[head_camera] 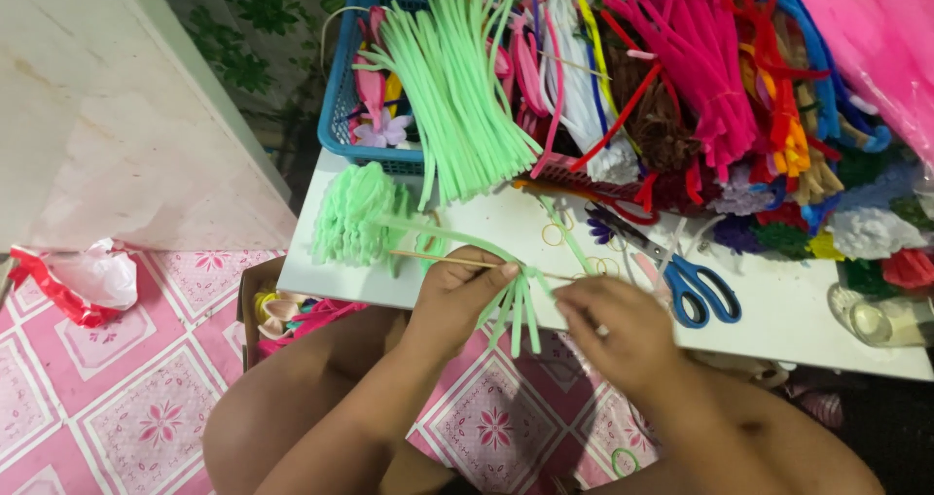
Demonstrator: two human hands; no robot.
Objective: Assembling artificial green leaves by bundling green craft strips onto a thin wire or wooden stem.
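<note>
Head view, left hand (455, 291): closed around a thin wooden stick (438, 258) together with a bunch of light-green pipe cleaners (516, 305), held just over the near edge of the white table (778, 310).
Head view, right hand (615, 322): fingers pinched narrowly at the stems just beside the left hand; blurred, so whether it grips a single strand cannot be told.
Head view, work piece: the stick runs leftward to a curled, looped green head (355, 213) that lies on the table; loose green ends hang down between the hands.
Head view, progress (judgement): the looped head looks already formed; the hanging ends appear not yet bound to the stick, so the stem seems unfinished.
Head view, supplies: a loose sheaf of green pipe cleaners (457, 87) leans out of a blue basket (341, 96); pink pipe cleaners (696, 57) and mixed colours are piled behind.
Head view, tools: blue-handled scissors (686, 276) lie near the right hand; rubber bands (553, 233) lie scattered on the table.
Head view, floor: pink patterned mat (117, 388) under the person's knees.
</note>
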